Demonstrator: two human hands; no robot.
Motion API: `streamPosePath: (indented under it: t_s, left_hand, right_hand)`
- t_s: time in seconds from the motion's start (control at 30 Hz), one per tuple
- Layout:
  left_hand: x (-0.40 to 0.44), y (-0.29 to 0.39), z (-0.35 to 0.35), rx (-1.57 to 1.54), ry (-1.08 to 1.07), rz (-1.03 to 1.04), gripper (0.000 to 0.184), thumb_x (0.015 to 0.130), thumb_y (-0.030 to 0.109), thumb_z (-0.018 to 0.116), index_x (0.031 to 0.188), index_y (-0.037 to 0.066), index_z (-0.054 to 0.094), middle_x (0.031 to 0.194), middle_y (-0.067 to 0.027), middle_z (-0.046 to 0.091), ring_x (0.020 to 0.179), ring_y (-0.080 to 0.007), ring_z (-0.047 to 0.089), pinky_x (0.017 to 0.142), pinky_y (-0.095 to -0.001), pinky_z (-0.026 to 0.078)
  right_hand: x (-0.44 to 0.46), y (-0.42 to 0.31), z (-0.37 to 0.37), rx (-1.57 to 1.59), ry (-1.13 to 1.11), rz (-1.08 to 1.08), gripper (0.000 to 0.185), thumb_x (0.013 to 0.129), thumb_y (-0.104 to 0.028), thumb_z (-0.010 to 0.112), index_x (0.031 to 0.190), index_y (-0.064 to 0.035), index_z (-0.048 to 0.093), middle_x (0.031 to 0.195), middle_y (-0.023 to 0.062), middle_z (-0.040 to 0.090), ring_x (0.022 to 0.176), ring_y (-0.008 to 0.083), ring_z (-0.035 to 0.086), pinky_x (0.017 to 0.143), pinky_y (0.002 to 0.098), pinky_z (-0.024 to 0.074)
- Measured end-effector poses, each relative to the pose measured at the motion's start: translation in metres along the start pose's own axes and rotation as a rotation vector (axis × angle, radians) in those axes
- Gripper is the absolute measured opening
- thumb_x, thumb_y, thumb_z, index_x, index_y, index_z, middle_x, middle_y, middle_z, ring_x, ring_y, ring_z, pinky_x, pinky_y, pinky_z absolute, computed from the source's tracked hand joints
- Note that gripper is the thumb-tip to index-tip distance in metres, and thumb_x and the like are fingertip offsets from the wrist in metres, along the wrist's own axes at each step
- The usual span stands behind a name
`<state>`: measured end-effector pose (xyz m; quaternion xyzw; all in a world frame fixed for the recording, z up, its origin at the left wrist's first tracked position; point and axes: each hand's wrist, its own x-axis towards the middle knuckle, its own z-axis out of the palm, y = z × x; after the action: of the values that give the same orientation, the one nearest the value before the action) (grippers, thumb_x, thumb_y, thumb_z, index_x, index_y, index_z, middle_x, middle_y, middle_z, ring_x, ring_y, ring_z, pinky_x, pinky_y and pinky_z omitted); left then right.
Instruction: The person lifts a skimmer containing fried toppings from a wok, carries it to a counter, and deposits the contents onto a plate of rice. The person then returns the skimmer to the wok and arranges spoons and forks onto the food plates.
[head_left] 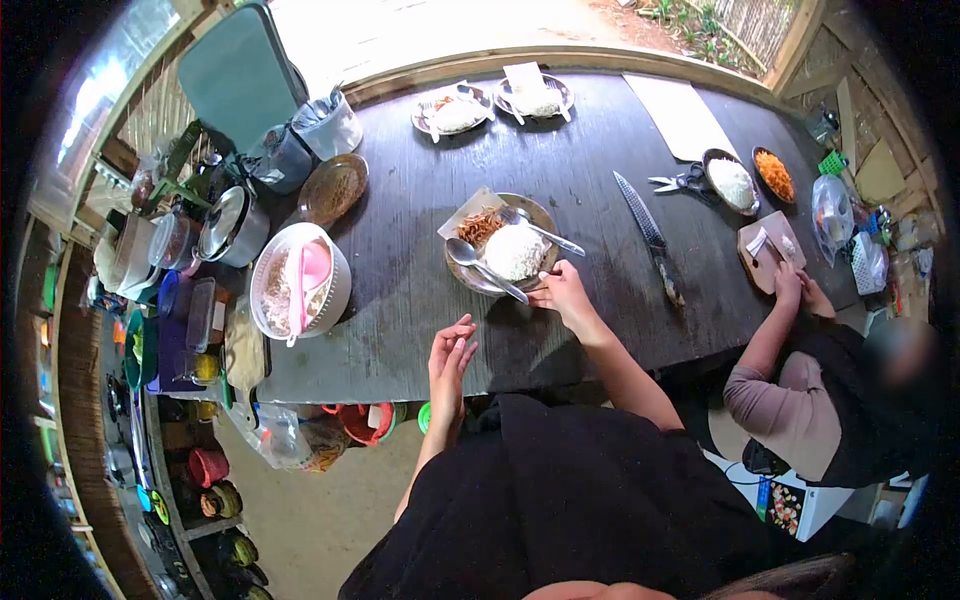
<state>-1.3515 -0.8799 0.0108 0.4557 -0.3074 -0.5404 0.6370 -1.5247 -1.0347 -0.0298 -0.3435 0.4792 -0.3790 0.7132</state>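
A black garment (pixel 560 490) lies nearest the camera, and just beyond it the right hand (pixel 562 297) has its fingers closed on the near rim of a plate (pixel 540 211) on the counter (pixel 400 225). Beyond those fingers the plate bears rice (pixel 516 255), brown shreds (pixel 480 229) and two utensils (pixel 485 270). The left hand (pixel 450 362), fingers slightly apart and curled, is off the plate, nearer the counter's edge.

Left hand (pixel 452 362) raised, loosely open, right hand (pixel 562 297) reaching forward
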Motion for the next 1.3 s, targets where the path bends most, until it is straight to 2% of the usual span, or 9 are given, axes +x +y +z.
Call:
streamPosePath:
  t_s: [0.2, 0.33, 0.43, 0.77, 1.03, 1.1, 1.2, 1.27, 1.3]
  left_hand:
    - [0.014, 0.012, -0.001, 0.069, -0.043, -0.034, 0.018, 0.091, 0.018, 0.046, 0.106, 0.008, 0.05, 0.133, -0.0115, 0.04, 0.118, -0.0176, 0.042, 0.098, -0.0344, 0.033]
    - [0.023, 0.015, 0.002, 0.113, -0.065, -0.098, 0.018, 0.091, 0.018, 0.046, 0.106, 0.008, 0.05, 0.133, -0.0114, 0.04, 0.118, -0.0177, 0.042, 0.099, -0.0347, 0.033]
    - [0.03, 0.014, 0.004, 0.139, -0.113, -0.093, 0.021, 0.091, 0.019, 0.045, 0.107, 0.006, 0.049, 0.132, -0.0139, 0.041, 0.122, -0.0234, 0.041, 0.1, -0.0383, 0.032]
    - [0.058, 0.015, -0.013, 0.145, -0.158, -0.143, 0.021, 0.09, 0.021, 0.047, 0.105, 0.007, 0.05, 0.132, -0.0146, 0.042, 0.12, -0.0238, 0.043, 0.1, -0.0378, 0.032]
    - [0.079, 0.021, -0.016, 0.128, -0.207, -0.134, 0.021, 0.09, 0.02, 0.047, 0.105, 0.006, 0.05, 0.131, -0.0154, 0.042, 0.12, -0.0236, 0.043, 0.098, -0.037, 0.034]
    - [0.081, 0.026, -0.018, 0.089, -0.201, -0.131, 0.018, 0.09, 0.018, 0.046, 0.105, 0.008, 0.05, 0.13, -0.0126, 0.044, 0.118, -0.0188, 0.043, 0.099, -0.0344, 0.033]
    - [0.081, 0.023, -0.025, 0.083, -0.223, -0.119, 0.018, 0.09, 0.019, 0.046, 0.105, 0.009, 0.05, 0.129, -0.012, 0.045, 0.118, -0.0185, 0.043, 0.099, -0.0339, 0.033]
    - [0.081, 0.023, -0.03, 0.098, -0.217, -0.122, 0.019, 0.09, 0.019, 0.046, 0.104, 0.007, 0.05, 0.13, -0.0138, 0.044, 0.119, -0.0213, 0.043, 0.099, -0.0356, 0.033]
    - [0.08, 0.023, -0.032, 0.114, -0.209, -0.127, 0.019, 0.09, 0.019, 0.046, 0.104, 0.006, 0.049, 0.13, -0.0156, 0.043, 0.12, -0.0241, 0.043, 0.099, -0.0374, 0.034]
  right_hand:
    - [0.004, 0.005, 0.004, 0.068, 0.053, -0.064, 0.012, 0.089, -0.005, 0.042, 0.092, -0.0039, 0.03, 0.084, 0.0198, 0.056, 0.064, 0.0293, 0.064, 0.05, 0.0362, 0.055]
    - [0.007, -0.005, 0.004, 0.029, 0.147, -0.087, 0.009, 0.09, -0.009, 0.043, 0.092, -0.0062, 0.035, 0.082, 0.0147, 0.056, 0.068, 0.0265, 0.064, 0.056, 0.0354, 0.0545]
    - [0.016, -0.01, -0.002, 0.109, 0.182, -0.104, 0.01, 0.09, -0.008, 0.043, 0.093, -0.0056, 0.034, 0.083, 0.0166, 0.056, 0.068, 0.0274, 0.064, 0.057, 0.0362, 0.055]
    - [0.027, -0.023, -0.012, 0.102, 0.275, -0.161, 0.009, 0.091, -0.008, 0.04, 0.094, -0.002, 0.033, 0.087, 0.0203, 0.055, 0.072, 0.0298, 0.065, 0.061, 0.0382, 0.0569]
    - [0.029, -0.025, -0.015, 0.077, 0.307, -0.147, 0.013, 0.09, -0.009, 0.042, 0.099, 0.0003, 0.037, 0.087, 0.0211, 0.057, 0.068, 0.0306, 0.065, 0.058, 0.0392, 0.0565]
    - [0.035, -0.022, -0.019, 0.074, 0.314, -0.144, 0.015, 0.09, -0.009, 0.043, 0.1, 0.0008, 0.038, 0.086, 0.0205, 0.057, 0.068, 0.0307, 0.065, 0.057, 0.0393, 0.0563]
    - [0.05, -0.024, -0.031, 0.084, 0.336, -0.193, 0.03, 0.089, -0.006, 0.045, 0.116, 0.0032, 0.033, 0.082, 0.0179, 0.056, 0.059, 0.0261, 0.062, 0.05, 0.0384, 0.0565]
    - [0.057, -0.034, -0.034, -0.073, 0.404, -0.222, 0.019, 0.09, -0.009, 0.045, 0.105, 0.0025, 0.044, 0.081, 0.016, 0.06, 0.06, 0.022, 0.063, 0.053, 0.0368, 0.056]
    - [0.067, -0.036, -0.041, -0.089, 0.401, -0.223, 0.022, 0.089, -0.008, 0.045, 0.108, 0.0029, 0.045, 0.078, 0.0137, 0.06, 0.058, 0.0184, 0.061, 0.052, 0.0357, 0.0559]
